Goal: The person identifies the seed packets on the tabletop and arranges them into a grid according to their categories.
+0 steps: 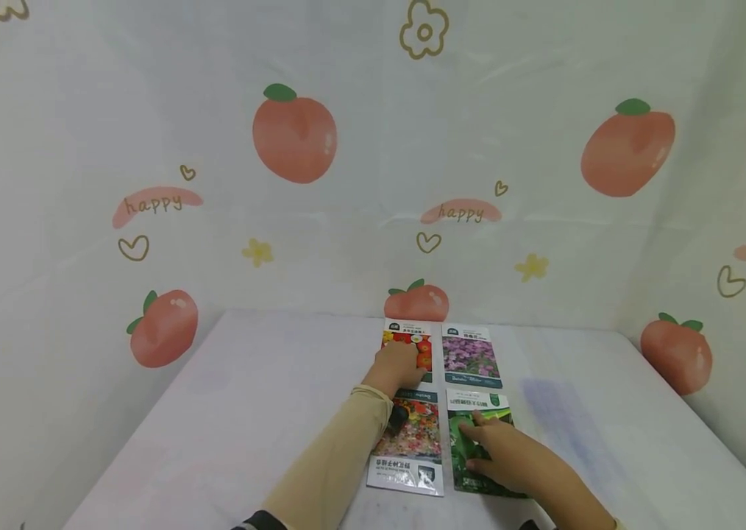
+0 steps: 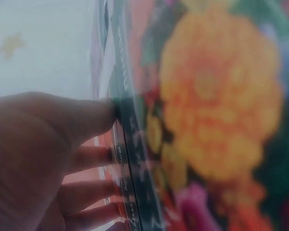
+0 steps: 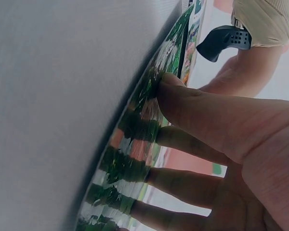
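Note:
Several flat seed packets lie on the table in two rows. My left hand [image 1: 396, 366] rests on the far left packet [image 1: 424, 357], printed with red and yellow flowers; its fingertips touch the surface. In the left wrist view, the near left wildflower packet [image 2: 221, 96] fills the right side, close to the camera. With fingers spread, my right hand [image 1: 502, 450] presses on the near right packet [image 1: 459, 471], a green one. The right wrist view shows thumb and fingertips touching this glossy green packet [image 3: 135, 127]. Beyond it lies the purple-flower packet [image 1: 470, 357], untouched.
The white table [image 1: 267, 390] extends to both sides of the packets, with a faint bluish stain [image 1: 561, 419] on the right. A white curtain [image 1: 360, 243] printed with peaches and hearts hangs behind and along the sides. My left forearm [image 1: 327, 456] passes beside the near left packet.

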`<move>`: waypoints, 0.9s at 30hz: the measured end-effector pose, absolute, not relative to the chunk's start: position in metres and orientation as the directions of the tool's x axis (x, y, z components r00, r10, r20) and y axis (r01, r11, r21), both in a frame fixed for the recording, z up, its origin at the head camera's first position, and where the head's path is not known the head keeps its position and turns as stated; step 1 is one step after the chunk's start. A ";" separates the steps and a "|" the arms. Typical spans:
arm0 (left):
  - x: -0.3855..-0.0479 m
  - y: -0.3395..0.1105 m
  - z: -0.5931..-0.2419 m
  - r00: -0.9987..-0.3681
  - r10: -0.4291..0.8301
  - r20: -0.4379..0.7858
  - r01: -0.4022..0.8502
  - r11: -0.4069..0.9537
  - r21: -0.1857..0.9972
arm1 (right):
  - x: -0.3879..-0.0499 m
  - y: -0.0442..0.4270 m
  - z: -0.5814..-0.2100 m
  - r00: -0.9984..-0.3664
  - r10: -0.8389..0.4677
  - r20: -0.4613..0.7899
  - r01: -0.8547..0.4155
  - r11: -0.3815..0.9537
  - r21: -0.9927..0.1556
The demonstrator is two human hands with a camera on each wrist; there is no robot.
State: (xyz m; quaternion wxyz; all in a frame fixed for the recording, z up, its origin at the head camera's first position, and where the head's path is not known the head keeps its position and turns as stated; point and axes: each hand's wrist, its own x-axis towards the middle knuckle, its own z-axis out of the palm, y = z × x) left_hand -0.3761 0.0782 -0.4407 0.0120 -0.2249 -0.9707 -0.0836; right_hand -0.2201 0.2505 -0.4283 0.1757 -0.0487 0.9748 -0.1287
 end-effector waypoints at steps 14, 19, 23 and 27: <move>-0.375 0.077 -0.441 -0.898 0.432 0.087 0.441 0.879 0.182 | -0.222 0.252 -0.429 -0.949 -0.181 -0.257 -0.099 0.948 -0.301; -0.376 0.076 -0.443 -0.877 0.461 0.132 0.479 0.857 0.187 | -0.221 0.252 -0.429 -0.963 -0.177 -0.205 -0.105 0.942 -0.317; -0.377 0.075 -0.444 -0.858 0.481 0.177 0.511 0.833 0.211 | -0.220 0.249 -0.428 -0.977 -0.136 -0.167 -0.092 0.965 -0.244; -0.377 0.071 -0.444 -0.844 0.495 0.209 0.535 0.807 0.249 | -0.217 0.248 -0.425 -0.985 -0.138 -0.102 -0.123 0.983 -0.138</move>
